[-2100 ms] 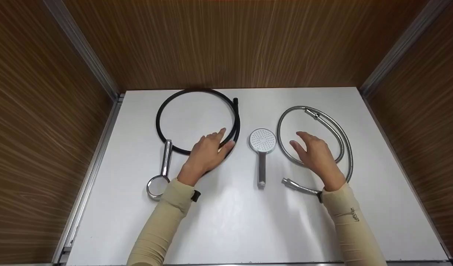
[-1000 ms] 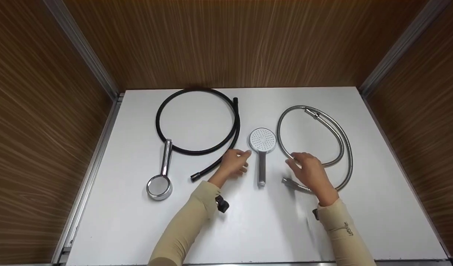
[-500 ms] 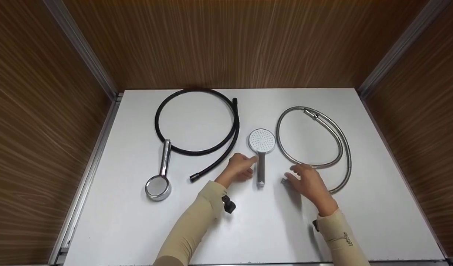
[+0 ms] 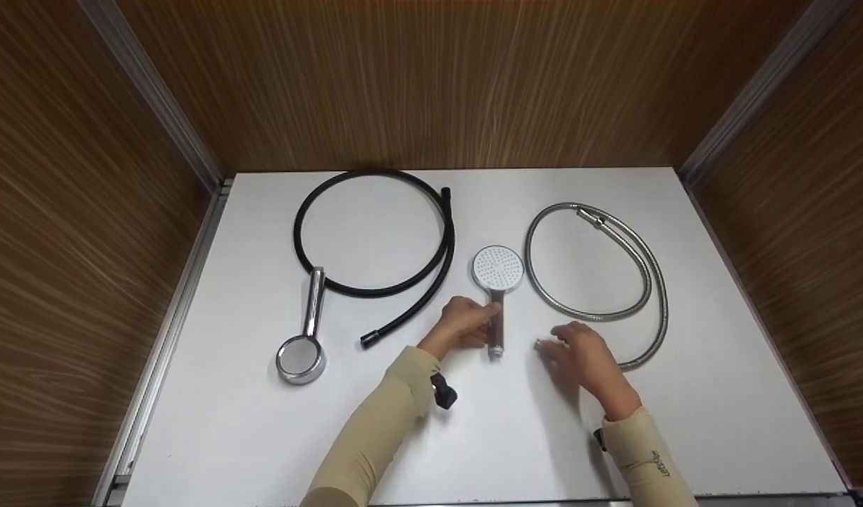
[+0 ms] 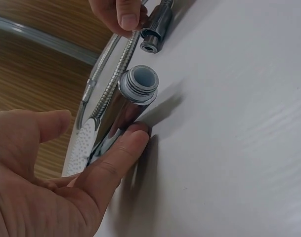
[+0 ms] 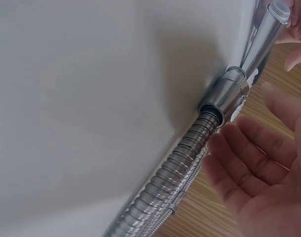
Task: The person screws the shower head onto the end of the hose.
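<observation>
A hand shower with a round white spray face (image 4: 498, 266) and a grey handle lies at the middle of the white table. My left hand (image 4: 466, 322) is at its handle, fingertips along one side and the thumb raised apart from it in the left wrist view. That view shows the handle's threaded end (image 5: 143, 83) facing the camera. To the right lies a looped metal shower hose (image 4: 593, 317). My right hand (image 4: 592, 359) hovers at its near end, fingers loosely bent beside the metal connector (image 6: 224, 96), which it largely hides in the head view.
At left, a chrome hand shower (image 4: 299, 357) lies face down, its handle end against a coiled black hose (image 4: 382, 292). Wood-patterned panels (image 4: 431, 84) wall the white table (image 4: 206, 422) at the back and both sides.
My left hand has moved right from the black hose to the handle of the white-faced hand shower. My right hand has come nearer, from inside the metal hose's loop to its near end.
</observation>
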`<state>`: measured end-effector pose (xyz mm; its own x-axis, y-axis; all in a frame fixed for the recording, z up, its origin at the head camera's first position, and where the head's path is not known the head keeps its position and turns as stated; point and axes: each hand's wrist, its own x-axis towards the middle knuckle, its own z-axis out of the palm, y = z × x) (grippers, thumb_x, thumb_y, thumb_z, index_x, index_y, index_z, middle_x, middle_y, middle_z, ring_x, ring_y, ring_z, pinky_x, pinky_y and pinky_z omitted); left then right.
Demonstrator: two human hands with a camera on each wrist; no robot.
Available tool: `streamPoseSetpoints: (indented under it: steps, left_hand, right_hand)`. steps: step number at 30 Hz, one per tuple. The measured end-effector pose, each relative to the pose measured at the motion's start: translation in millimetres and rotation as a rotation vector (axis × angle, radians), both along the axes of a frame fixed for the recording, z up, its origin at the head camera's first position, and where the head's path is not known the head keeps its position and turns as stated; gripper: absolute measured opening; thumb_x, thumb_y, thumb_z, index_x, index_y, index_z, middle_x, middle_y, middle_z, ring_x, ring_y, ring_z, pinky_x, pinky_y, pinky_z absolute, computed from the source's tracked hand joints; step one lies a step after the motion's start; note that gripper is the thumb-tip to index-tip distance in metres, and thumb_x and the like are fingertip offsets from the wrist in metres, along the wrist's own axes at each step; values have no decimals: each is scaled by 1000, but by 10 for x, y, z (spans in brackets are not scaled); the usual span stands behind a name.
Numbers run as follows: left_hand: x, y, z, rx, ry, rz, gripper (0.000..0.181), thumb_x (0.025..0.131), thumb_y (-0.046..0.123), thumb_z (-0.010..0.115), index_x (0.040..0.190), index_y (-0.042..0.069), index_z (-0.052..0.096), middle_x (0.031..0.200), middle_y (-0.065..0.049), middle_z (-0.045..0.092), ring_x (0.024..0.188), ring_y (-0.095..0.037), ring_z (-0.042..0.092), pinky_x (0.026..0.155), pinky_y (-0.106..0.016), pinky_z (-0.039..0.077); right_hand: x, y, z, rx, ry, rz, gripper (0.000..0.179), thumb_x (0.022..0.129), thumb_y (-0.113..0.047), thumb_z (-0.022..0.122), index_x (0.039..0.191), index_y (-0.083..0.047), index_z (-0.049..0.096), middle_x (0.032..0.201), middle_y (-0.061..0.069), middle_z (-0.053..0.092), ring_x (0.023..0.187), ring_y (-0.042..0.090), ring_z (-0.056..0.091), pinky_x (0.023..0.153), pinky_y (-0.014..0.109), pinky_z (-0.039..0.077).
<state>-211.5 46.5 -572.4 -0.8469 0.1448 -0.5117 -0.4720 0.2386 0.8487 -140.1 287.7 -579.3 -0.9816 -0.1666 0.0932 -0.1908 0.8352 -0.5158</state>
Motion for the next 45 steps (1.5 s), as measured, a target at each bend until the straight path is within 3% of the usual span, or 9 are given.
streamPoseSetpoints:
  steps: [8,13,18,28,33,37,41,45]
  left_hand:
    - [17,83,-37,-22,13,28,36,94,36,80,103,5,64,93,-18,79,79,-30,81,67,-36,69]
    - [-12,182,-76,-92,39,22,40,88,41,86,89,11,59,83,-17,79,66,-26,78,56,-33,67]
    - [-9,262,-76,-131,71,22,41,85,35,89,83,12,55,77,-18,78,60,-24,76,48,-30,63]
    - [-10,338,-29,-206,60,-5,38,85,24,89,91,8,55,65,-6,66,62,-24,77,53,-33,66]
    - [13,399,-65,-239,126,2,40,81,26,91,83,10,54,67,-4,63,54,-22,73,47,-30,63]
    - [31,435,-97,-264,184,-5,37,80,25,91,86,8,59,68,-2,62,50,-15,65,44,-25,59]
    - [63,437,-83,-291,224,-26,37,80,23,89,98,3,63,74,0,59,60,-13,59,52,-21,55]
    - [77,437,-69,-302,226,-31,38,80,23,89,100,3,63,79,-1,60,69,-16,60,60,-23,55]
  right_hand:
    - [18,9,-78,60,22,38,14,93,-7,79,100,4,74,79,7,62,74,19,54,68,40,52]
    - [31,-3,-91,52,8,26,13,93,-7,79,100,3,75,80,6,63,75,18,54,69,41,53]
    - [42,-24,-57,53,-2,24,15,92,-7,79,102,3,75,82,8,65,76,19,57,70,41,56]
    - [42,-68,-64,72,4,61,12,93,-3,77,103,3,75,86,9,68,79,20,61,73,43,59]
    - [27,-80,-94,73,15,69,13,92,-4,79,102,2,75,85,9,67,78,20,61,72,43,59]
    - [30,-87,-101,73,26,68,15,91,-4,79,104,3,75,88,10,69,81,23,64,75,46,61]
    - [33,-103,-96,71,41,75,13,92,-4,79,102,2,75,88,11,70,82,25,65,76,47,61]
    - [29,-112,-100,75,57,89,9,92,-2,77,100,2,74,86,10,69,81,25,65,75,47,61]
